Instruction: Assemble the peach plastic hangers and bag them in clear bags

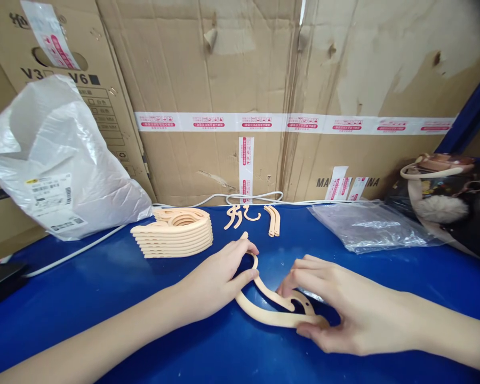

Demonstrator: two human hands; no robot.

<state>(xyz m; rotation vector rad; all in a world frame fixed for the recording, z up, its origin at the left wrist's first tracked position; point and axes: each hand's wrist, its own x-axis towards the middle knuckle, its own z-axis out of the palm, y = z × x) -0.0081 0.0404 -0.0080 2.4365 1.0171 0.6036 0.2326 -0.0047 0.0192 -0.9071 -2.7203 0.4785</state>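
A beige plastic folding hanger [266, 317] is held between both hands just over the blue tabletop. My left hand [229, 272] pinches its upper left end, where a curved piece shows between thumb and fingers. At the lower right end, my right hand [328, 304] grips the hanger with its thumb at the near edge and fingertips at the far side. Behind my left hand lies a neat stack of matching folded hangers [176, 237]. Several loose hooks [251, 214] and a pair of short curved arm pieces [274, 221] rest farther back.
A white plastic mailing bag [56, 154] stands at the left, beside a dark device [4, 285]. Clear plastic bags [368, 226] lie at the right, near a dark bag with a pompom [442, 208]. A white cable [256, 196] runs before the cardboard wall [208, 69].
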